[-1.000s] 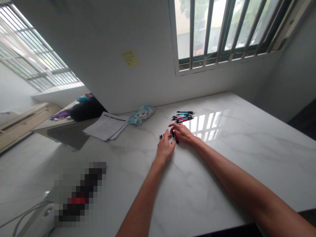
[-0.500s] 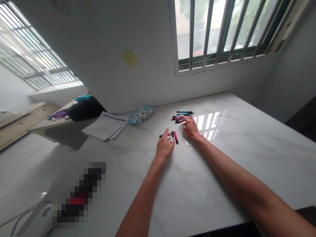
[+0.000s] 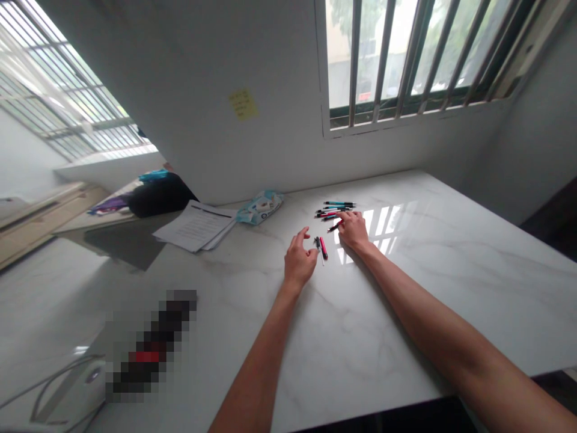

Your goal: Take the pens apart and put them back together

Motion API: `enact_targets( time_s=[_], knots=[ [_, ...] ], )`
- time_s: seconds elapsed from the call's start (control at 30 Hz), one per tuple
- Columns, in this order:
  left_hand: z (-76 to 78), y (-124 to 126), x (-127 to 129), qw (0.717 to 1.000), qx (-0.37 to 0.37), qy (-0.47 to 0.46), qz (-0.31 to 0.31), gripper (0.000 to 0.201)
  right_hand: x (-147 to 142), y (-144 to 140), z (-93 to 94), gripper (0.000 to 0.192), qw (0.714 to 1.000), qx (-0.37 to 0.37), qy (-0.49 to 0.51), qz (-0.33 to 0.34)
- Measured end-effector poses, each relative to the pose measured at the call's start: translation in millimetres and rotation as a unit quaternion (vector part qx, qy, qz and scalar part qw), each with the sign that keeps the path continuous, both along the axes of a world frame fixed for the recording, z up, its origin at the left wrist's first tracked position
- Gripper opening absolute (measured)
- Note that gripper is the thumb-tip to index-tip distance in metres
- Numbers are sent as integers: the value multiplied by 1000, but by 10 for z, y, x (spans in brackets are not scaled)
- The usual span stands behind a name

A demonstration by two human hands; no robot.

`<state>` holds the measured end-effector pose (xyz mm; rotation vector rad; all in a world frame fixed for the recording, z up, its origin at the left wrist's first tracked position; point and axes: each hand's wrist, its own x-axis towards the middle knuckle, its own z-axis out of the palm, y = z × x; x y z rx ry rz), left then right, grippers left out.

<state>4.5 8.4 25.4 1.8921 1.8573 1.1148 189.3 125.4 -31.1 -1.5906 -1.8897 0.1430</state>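
Note:
My right hand (image 3: pixel 353 230) has its fingers closed on a red-and-black pen (image 3: pixel 334 227), whose dark end sticks out to the left just in front of a loose bunch of pens (image 3: pixel 333 210). The bunch holds several pens in blue, black, red and white. My left hand (image 3: pixel 299 260) rests on the table with thumb and forefinger apart, and nothing shows between them. Right beside its fingers lie a red pen barrel (image 3: pixel 323 247) with a black end, a small black piece (image 3: pixel 317 242) and a thin white refill (image 3: pixel 323 259).
Printed papers (image 3: pixel 196 225) and a blue-and-white wipes packet (image 3: pixel 260 207) lie by the wall on the marble-patterned table (image 3: pixel 360 337). A yellow sticky note (image 3: pixel 244 104) is on the wall. A blurred dark object (image 3: pixel 155 349) lies at left, near a cable.
My right hand has drawn a red-and-black pen slightly toward me, out from the bunch. My left hand's fingers have shifted a little, and the view has turned slightly.

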Motion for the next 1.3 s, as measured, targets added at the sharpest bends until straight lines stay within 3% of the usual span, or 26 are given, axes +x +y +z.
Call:
enact_targets(
  time_s=[0.3,0.53,0.73,0.93,1.1,1.2,1.3],
  knots=[
    [34,1,34,999,30,-3,-12,58,194,-4,114,22,999,1,-42,12],
    [42,-26,114,989,116,68,-58,49,308,-206,318,35,994,59,-73,59],
    [-5,-11,126,985,123,92,-81,47,575,-323,182,36,987,-51,-126,80],
    [-28,12,108,983,131,101,-81,44,859,-325,125,26,991,-42,-110,62],
    [21,-56,151,976,147,134,-87,41,899,-416,148,20,996,-15,-33,78],
    [102,-154,235,968,154,177,-91,42,812,-514,226,18,982,-2,89,169],
    [159,-227,326,957,151,219,-118,48,637,-643,338,21,939,-18,220,265]
  ],
)
